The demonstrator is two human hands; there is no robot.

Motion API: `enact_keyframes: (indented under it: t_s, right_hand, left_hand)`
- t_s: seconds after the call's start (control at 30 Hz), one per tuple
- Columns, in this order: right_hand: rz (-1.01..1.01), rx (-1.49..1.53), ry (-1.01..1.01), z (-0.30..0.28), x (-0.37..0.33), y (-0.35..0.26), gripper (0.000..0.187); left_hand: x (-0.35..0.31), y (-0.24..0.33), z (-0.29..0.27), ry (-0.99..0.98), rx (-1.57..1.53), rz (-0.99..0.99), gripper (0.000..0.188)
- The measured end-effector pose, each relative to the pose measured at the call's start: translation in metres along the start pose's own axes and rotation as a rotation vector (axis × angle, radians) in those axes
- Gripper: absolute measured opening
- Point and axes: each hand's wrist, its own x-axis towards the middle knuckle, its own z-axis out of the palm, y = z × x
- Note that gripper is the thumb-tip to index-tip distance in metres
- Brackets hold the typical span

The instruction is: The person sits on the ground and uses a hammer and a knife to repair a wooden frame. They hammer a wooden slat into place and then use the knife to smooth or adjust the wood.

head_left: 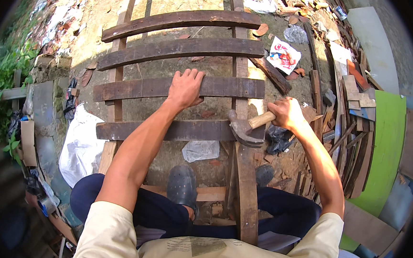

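Observation:
My left hand (186,88) is closed over a dark wooden slat (137,91), its fingers curled across the far edge. In my right hand (286,112) is a claw hammer (246,128), gripped by its wooden handle. The hammer's metal head lies over the right end of the nearest slat (187,129), beside the right rail (245,189). Two more slats (183,49) cross the rails farther off. The left rail (118,67) runs under the slats' left ends. Whether the hammer touches the wood, I cannot tell.
Wood scraps (354,134) are heaped along the right, by a green panel (385,141). A white sack (80,144) lies at the left. Plastic litter, including a printed bag (283,56), is strewn beyond the right rail. My shoe (182,185) stands between the rails.

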Motion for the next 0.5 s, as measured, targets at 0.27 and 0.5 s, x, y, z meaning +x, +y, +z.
enact_keyframes:
  t_s: [0.27, 0.5]
  right_hand:
    - [-0.026, -0.076, 0.014, 0.003, -0.003, -0.015, 0.018]
    - [0.271, 0.005, -0.082, 0.013, 0.009, -0.024, 0.015]
  left_hand:
    - [-0.002, -0.004, 0.001, -0.007, 0.001, -0.001, 0.082]
    - [-0.004, -0.007, -0.004, 0.033, -0.086, 0.064, 0.083]
